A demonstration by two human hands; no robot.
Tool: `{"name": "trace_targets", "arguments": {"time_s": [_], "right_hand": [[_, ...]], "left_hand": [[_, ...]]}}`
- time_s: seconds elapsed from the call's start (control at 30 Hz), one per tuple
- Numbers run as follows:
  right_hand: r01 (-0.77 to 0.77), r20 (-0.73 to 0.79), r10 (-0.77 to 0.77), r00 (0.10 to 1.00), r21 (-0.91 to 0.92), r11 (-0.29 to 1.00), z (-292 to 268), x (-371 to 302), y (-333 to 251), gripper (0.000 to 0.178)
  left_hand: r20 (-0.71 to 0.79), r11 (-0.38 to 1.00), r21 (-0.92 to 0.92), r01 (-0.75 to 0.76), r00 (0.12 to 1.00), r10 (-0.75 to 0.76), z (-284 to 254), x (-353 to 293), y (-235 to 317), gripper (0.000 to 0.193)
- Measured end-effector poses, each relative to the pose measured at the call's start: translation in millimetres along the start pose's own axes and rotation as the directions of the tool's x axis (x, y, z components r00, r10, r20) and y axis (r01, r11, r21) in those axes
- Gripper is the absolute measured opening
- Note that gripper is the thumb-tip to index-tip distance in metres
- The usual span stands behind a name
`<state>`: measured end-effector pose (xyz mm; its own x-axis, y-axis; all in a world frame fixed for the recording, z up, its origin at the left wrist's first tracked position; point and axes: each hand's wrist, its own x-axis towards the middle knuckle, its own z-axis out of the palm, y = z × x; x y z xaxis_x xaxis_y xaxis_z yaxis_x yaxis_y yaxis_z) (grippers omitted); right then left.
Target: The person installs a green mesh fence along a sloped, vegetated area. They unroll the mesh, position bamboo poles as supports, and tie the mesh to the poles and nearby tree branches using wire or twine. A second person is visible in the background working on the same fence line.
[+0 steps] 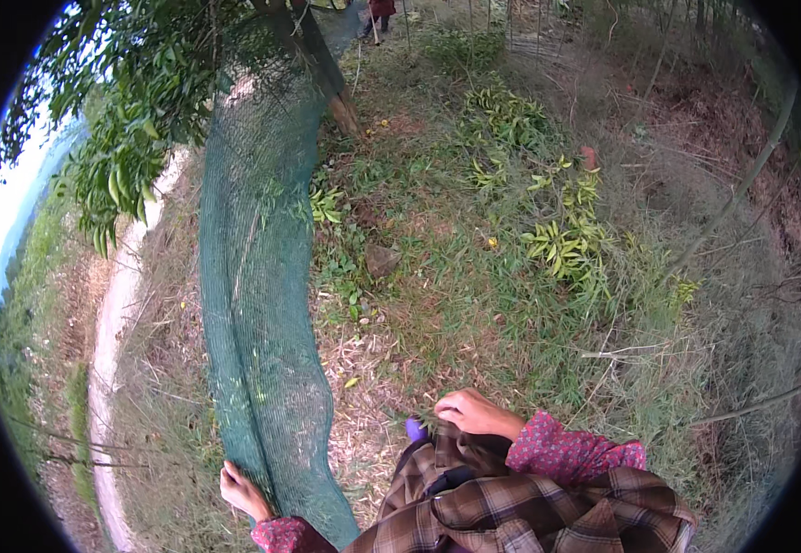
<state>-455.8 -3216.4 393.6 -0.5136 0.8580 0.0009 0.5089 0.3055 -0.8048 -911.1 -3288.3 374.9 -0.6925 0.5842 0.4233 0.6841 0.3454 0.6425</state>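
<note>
A long strip of green mesh netting [267, 304] runs from my lower left up toward a tree on the far side. My left hand [245, 493] is closed at the net's near left edge, its fingertips pointing away from me. In front of my brown plaid garment [520, 507], my right hand [479, 412] is held with its fingers curled downward. Whatever those fingers hold, if anything, is hidden from view. A purple shoe tip [416, 429] shows just left of that hand.
A leaning tree trunk [331, 83] stands beside the net's far end. Leafy green cuttings [561, 244] and a stone [382, 261] lie on the grassy slope. Dry brush covers the right side; a pale path [110, 369] runs below left. Another person [380, 14] stands far ahead.
</note>
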Motion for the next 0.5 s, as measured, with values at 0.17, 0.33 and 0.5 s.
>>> {"name": "trace_targets", "arguments": {"time_s": [0.17, 0.33, 0.5], "right_hand": [[-0.139, -0.079, 0.142, 0.987, 0.044, 0.989, -51, 59, 29, 0.019], [-0.201, -0.024, 0.204, 0.979, 0.073, 0.977, -105, 124, 92, 0.019], [-0.117, -0.062, 0.119, 0.991, 0.036, 0.992, -178, 184, 145, 0.019]], "left_hand": [[0.095, 0.992, -0.064, -0.110, 0.989, 0.116, 95, 83, 73, 0.038], [0.008, 0.986, -0.018, -0.167, 0.986, 0.167, 182, 147, 127, 0.036], [-0.109, 0.978, 0.165, -0.130, 0.983, 0.150, 218, 204, 167, 0.031]]}}
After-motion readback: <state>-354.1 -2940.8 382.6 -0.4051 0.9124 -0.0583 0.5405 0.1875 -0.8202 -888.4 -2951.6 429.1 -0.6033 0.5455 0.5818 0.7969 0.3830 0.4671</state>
